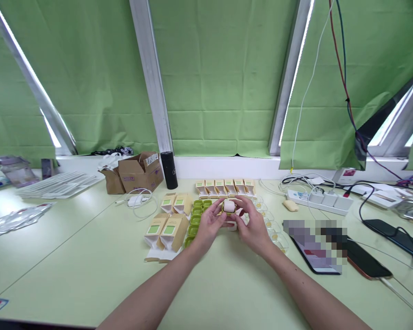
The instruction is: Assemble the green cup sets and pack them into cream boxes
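Observation:
Between the fingertips of my left hand [209,223] and my right hand [253,225] is a small green holder with a rounded pale pink-white piece [229,206] seated in it. Both hands pinch it from the sides, just above the table. Rows of small green square trays [193,219] lie beside my left hand. Clear plastic covers [277,236] with yellowish spots line the table beside my right hand. Beneath the held piece, another pale item is partly hidden by my fingers. Open cream boxes [172,230] with green labels stand left of the green trays.
More small cream boxes [225,188] stand in a row at the back. A black bottle [169,170] and a cardboard box [141,172] are at back left. On the right lie phones [361,254], a white power strip [318,201] and loose cables.

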Demonstrator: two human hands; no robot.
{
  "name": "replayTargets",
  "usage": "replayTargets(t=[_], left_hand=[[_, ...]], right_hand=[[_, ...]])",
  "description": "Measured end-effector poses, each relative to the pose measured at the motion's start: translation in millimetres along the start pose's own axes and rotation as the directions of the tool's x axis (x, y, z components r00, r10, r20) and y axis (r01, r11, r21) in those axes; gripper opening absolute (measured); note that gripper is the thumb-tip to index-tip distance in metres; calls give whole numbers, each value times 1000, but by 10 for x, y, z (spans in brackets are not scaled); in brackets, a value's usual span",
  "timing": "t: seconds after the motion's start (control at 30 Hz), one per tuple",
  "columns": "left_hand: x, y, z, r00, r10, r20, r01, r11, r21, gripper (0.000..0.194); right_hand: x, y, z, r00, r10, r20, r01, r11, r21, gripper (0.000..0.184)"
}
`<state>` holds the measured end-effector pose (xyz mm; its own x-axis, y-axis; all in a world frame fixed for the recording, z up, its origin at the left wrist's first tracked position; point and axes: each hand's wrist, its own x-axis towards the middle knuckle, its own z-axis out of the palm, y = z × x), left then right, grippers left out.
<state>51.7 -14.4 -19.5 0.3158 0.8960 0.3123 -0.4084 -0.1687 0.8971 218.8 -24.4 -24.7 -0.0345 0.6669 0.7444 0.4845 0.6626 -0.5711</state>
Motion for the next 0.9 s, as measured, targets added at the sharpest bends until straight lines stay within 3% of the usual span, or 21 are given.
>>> replayTargets(t=[0.1,0.23,0.3,0.4,0.5,0.6,0.73,0.9], left_hand=[[5,22,-53,995,54,-86,-43,990,131,64],[14,19,-129,953,249,-173,-164,904,394,39],[11,17,-155,920,373,-117,-254,798,547,35],[-5,20,-167,848,528,45,-378,542,750,40],[-27,19,-159,781,586,217,-452,290,844,44],[-41,6,-155,749,586,310,-476,149,867,46],[-36,-7,-163,719,588,369,-496,63,866,50],[-19,-10,-163,707,599,376,-511,66,857,53]], right_hand=[[26,11,-4,996,93,-5,-92,991,99,40],[59,36,16,973,226,47,-229,914,334,35],[77,39,19,954,288,88,-297,855,424,37],[110,19,-3,909,390,149,-409,759,506,45],[142,-17,-37,864,472,179,-485,678,552,55],[154,-38,-52,832,516,202,-532,640,555,59],[142,-19,-26,815,542,206,-552,618,559,60],[125,-8,10,808,540,234,-562,590,579,57]])
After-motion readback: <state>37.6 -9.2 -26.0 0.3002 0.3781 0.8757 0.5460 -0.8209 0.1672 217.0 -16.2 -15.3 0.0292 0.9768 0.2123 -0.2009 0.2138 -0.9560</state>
